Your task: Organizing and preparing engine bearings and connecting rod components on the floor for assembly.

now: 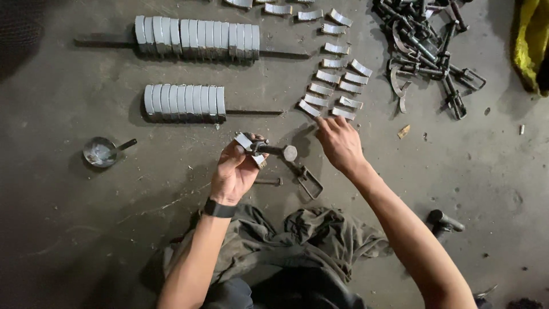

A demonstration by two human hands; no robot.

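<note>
My left hand (233,171), with a black wristband, grips a dark bolt with a round flat head (277,151); a curved shiny metal piece (247,143) sits on its shaft by my fingers. My right hand (339,142) reaches forward with fingers spread, its tips touching the nearest loose curved metal piece (310,108) of a scattered group (337,74) on the dark floor. Nothing is held in that hand.
Two rods threaded with stacked shiny curved pieces lie at the back: a long row (197,39) and a shorter row (184,102). A small metal pan (100,151) sits left. A dark clamp frame (309,182) and a bolt (267,181) lie by my knees. A heap of dark clamps (426,48) lies back right.
</note>
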